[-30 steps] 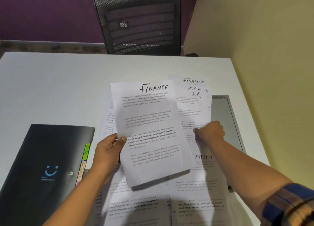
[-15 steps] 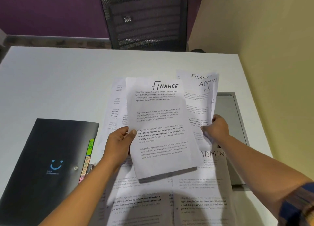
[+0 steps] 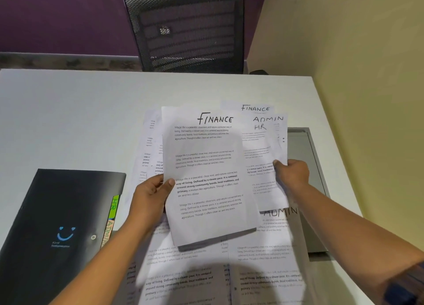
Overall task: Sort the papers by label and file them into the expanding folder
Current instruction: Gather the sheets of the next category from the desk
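My left hand (image 3: pixel 152 193) pinches the left edge of a sheet headed FINANCE (image 3: pixel 206 167), held up above the table. My right hand (image 3: pixel 292 174) grips a fanned bunch of sheets (image 3: pixel 263 144) whose tops read FINANCE, ADMIN and HR, just right of that sheet. Below them more printed pages lie on the table, one headed ADMIN (image 3: pixel 275 236). The black expanding folder (image 3: pixel 57 217) lies shut at the left, with its green HR tab (image 3: pixel 114 205) and an orange ADMIN tab sticking out of its right side.
The white table (image 3: pixel 68 112) reaches to a yellow wall at the right. A grey flat tray or lid (image 3: pixel 305 157) lies under the papers at the right. A black mesh chair (image 3: pixel 185 27) stands beyond the far edge.
My right hand has lifted its bunch of sheets off the table and closed its fingers round them. The FINANCE sheet in my left hand has stayed raised, hardly moving.
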Action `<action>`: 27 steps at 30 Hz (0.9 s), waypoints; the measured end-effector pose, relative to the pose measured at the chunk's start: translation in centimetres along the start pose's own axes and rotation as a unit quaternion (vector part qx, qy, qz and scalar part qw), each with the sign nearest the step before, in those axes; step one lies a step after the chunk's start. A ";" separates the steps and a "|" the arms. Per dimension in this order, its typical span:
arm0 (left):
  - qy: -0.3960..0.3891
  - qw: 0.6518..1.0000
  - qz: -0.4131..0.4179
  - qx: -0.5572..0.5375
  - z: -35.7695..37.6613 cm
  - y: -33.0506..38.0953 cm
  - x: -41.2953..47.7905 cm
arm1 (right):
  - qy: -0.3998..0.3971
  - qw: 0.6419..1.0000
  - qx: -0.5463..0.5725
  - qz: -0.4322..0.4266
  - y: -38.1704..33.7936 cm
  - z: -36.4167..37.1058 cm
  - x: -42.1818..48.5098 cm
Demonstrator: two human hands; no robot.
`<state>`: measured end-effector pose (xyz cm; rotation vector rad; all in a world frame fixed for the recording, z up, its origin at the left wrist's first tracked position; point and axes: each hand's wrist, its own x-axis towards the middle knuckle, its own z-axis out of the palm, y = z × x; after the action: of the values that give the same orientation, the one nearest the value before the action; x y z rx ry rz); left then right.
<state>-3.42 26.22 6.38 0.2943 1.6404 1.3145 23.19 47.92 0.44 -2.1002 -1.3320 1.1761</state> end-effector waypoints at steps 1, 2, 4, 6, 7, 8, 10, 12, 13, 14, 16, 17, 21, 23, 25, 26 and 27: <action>0.000 1.000 -0.001 0.004 -0.1 -0.1 0.0 | 0.000 1.000 0.003 0.010 0.0 0.0 0.0; 0.000 1.000 -0.002 0.005 -0.1 -0.2 0.0 | 0.003 1.000 0.005 0.017 -0.1 0.0 -0.1; 0.001 1.000 -0.003 0.005 -0.1 -0.3 -0.1 | 0.016 1.000 -0.007 0.014 -0.3 0.0 -0.2; 0.000 1.000 0.000 0.005 -0.1 -0.2 -0.2 | 0.028 1.000 -0.004 0.014 -0.5 -0.2 -0.4; -0.001 1.000 0.002 0.004 0.0 -0.2 -0.2 | 0.028 0.999 0.004 0.017 -0.6 -0.3 -0.5; -0.002 1.000 0.001 0.000 0.0 -0.2 -0.3 | 0.024 0.999 0.012 0.017 -0.5 -0.4 -0.5; -0.003 1.000 0.000 -0.006 0.1 -0.1 -0.4 | 0.008 0.999 0.033 0.023 -0.5 -0.5 -0.4; -0.003 1.000 -0.001 -0.002 0.1 -0.2 -0.4 | -0.012 0.999 0.023 0.029 -0.4 -0.6 -0.3; -0.002 1.000 -0.001 0.004 0.0 -0.3 -0.4 | -0.017 0.999 0.013 0.037 -0.2 -0.6 -0.1; -0.001 1.000 -0.001 0.007 0.0 -0.3 -0.4 | -0.017 0.999 0.005 0.035 0.0 -0.7 0.0; -0.001 1.000 -0.002 0.015 -0.1 -0.5 -0.4 | -0.005 0.999 -0.014 0.031 0.2 -0.7 0.1; -0.002 1.000 -0.002 0.018 -0.1 -0.5 -0.4 | 0.008 0.999 -0.023 0.025 0.1 -0.8 -0.1; 0.002 1.000 -0.004 0.013 -0.2 -0.7 -0.4 | 0.029 0.999 -0.024 -0.007 -0.3 -1.0 -0.5; 0.003 1.000 -0.005 0.015 -0.2 -0.8 -0.3 | 0.024 0.999 -0.039 -0.023 -0.3 -1.1 -0.2; -0.001 1.000 -0.006 0.010 -0.1 -0.9 -0.4 | 0.021 0.996 -0.078 -0.041 -0.5 -1.6 0.0; -0.004 1.000 -0.007 0.005 0.0 -0.9 -0.5 | 0.028 0.993 -0.101 -0.056 -0.6 -1.9 0.1; -0.006 1.000 -0.007 0.000 0.0 -0.9 -0.5 | 0.038 0.989 -0.122 -0.070 -0.8 -2.3 0.1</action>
<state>-2.79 25.52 5.89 0.2901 1.6299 1.2988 24.59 48.60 2.27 -2.1490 -1.6276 0.9054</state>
